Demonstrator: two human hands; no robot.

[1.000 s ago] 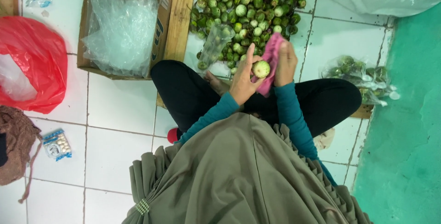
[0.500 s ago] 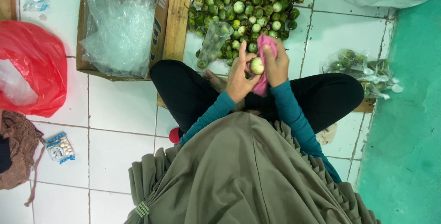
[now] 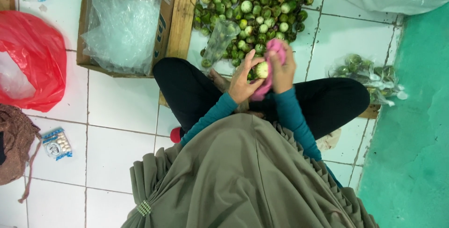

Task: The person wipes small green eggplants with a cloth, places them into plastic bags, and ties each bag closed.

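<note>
The right hand (image 3: 282, 71) covers most of the pink cloth (image 3: 276, 50), and the left hand (image 3: 244, 79) hides the near side of the small round eggplant (image 3: 262, 69); beyond the grip, the eggplant pile (image 3: 252, 8) runs off the top edge; left of it, the cardboard box (image 3: 166, 17) is cut off too.

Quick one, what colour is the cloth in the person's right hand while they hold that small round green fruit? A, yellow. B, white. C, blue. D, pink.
D: the right hand presses a pink cloth against the small green fruit, which the left hand grips from the other side.
</note>
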